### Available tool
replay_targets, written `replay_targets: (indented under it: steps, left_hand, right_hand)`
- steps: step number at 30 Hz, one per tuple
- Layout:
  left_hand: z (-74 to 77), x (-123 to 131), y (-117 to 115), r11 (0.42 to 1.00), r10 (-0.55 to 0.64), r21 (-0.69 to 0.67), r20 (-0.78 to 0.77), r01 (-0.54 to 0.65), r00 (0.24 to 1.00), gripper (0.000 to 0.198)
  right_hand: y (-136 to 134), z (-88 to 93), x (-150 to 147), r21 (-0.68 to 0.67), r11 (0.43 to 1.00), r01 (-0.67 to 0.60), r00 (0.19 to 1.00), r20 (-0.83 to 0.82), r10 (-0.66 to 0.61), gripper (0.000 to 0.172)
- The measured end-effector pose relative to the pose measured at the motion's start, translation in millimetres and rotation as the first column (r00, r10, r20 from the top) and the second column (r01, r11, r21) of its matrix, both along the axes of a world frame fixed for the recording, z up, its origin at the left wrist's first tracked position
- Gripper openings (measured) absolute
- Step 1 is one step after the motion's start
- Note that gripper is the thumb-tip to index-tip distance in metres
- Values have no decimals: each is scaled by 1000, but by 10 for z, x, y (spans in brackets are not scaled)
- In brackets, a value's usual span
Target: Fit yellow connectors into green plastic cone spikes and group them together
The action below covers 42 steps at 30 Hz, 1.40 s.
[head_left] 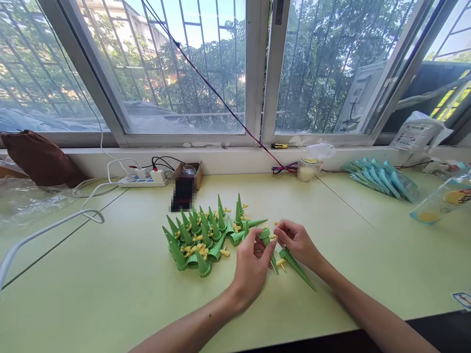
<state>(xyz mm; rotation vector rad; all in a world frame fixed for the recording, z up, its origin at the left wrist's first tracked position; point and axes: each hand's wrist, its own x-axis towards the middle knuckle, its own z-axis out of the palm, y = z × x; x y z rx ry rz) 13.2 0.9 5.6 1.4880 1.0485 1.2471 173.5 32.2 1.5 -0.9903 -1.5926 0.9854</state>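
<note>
My left hand [251,267] grips a green cone-shaped spike [268,245] just above the pale green table [110,284]. My right hand [297,241] pinches a small yellow valve piece [273,237] at the wide end of that spike. Another green spike [297,267] lies on the table under my right hand, with a yellow piece [281,263] beside it. Left of my hands is a pile of several green spikes and yellow pieces [206,230].
A power strip [143,180] with cables and a small box [188,172] sit by the window sill. Packs of blue spikes [382,179], a plastic bag [439,196] and a small jar [307,169] lie at the right. A brown bag [40,159] rests far left.
</note>
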Motion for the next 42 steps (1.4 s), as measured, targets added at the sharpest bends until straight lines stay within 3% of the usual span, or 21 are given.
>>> replay_targets:
  steps: [8,16,22,30,42]
  left_hand:
    - [0,10,31,999,34,-18,69,-33,997,27]
    - [-13,-3,14,1000,8,4,-4,-8,1000,25]
    - [-41,-14,3,996,-8,86,-94,16,996,20]
    - [-111,-49,16,962,72,274,-212,-12,975,12]
    - [21,-11,-1,1000,8,29,-52,-7,999,26]
  right_hand:
    - [-27,33,18,124,992,2,998,59,-9,30]
    - [-38,42,33,121,993,6,996,90,-17,32]
    - [-33,29,48,122,993,12,992,121,-26,40]
    - [-35,34,30,172,985,23,985,167,-52,45]
    - [-63,70,3,219,976,16,970,234,-68,41]
